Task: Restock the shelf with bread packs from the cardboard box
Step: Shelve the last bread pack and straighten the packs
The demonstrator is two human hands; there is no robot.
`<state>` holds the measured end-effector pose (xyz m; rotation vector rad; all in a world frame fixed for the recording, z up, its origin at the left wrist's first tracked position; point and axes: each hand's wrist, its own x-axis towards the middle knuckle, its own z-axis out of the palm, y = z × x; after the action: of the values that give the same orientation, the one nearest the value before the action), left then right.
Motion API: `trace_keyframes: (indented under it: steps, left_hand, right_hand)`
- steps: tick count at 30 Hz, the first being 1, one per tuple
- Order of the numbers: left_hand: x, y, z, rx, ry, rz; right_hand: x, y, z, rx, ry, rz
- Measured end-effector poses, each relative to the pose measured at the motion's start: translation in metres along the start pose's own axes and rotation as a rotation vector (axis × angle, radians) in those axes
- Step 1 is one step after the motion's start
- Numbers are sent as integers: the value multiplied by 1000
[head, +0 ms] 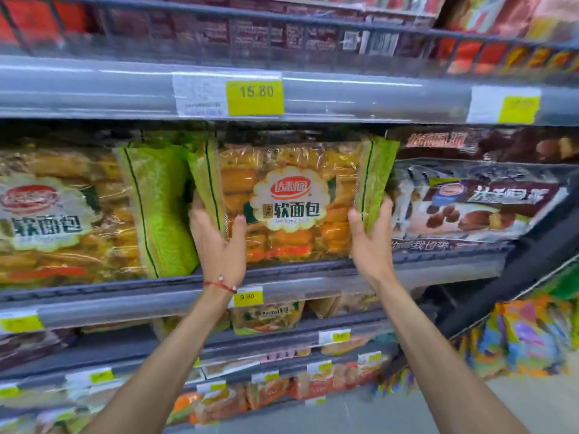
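A large bread pack (291, 195) with green ends and a clear front full of golden rolls stands upright on the middle shelf (313, 270). My left hand (219, 242) grips its lower left end, thumb across the front. My right hand (371, 239) grips its lower right end, fingers wrapped behind the green edge. The pack's bottom edge is level with the shelf's front lip. A matching bread pack (78, 214) stands to its left on the same shelf. The cardboard box is out of view.
Brown chocolate-bread packs (476, 202) stand right of the held pack. The grey shelf edge above (360, 95) carries a yellow 15.80 price tag (255, 97). Lower shelves hold smaller snack packs (266, 317). A dark slanted rack with colourful bags (526, 333) is at the right.
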<state>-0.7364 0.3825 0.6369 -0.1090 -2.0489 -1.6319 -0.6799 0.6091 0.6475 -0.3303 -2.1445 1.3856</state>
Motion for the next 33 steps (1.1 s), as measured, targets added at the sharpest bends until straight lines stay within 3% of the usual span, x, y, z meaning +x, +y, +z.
trace_keyframes:
  steps: [7, 10, 12, 14, 20, 22, 26, 30, 33]
  left_hand:
    - [-10, 5, -13, 147, -60, -31]
    - [-17, 18, -17, 200, -1, -51]
    - [-25, 30, -19, 328, 77, 57]
    - [-29, 43, -19, 422, 123, 213]
    - [9, 79, -5, 789, -74, 620]
    - [27, 85, -7, 875, -143, 638]
    - [45, 83, -19, 961, -203, 602]
    - [54, 79, -31, 1025, -154, 724]
    - [60, 75, -33, 966, -132, 698]
  right_hand:
    - [-4, 4, -18, -44, -176, -4]
    - [-13, -3, -28, -74, -83, -40]
    - [-26, -10, -31, -104, 78, -134]
    - [-35, -23, -30, -154, 130, -279]
    - [-6, -76, -9, -532, 8, -621]
    - [10, -89, 0, -681, -27, -690]
    - [36, -90, 9, -897, -67, -658]
    - [47, -84, 2, -880, -80, -654]
    - [52, -82, -5, -893, -17, -634]
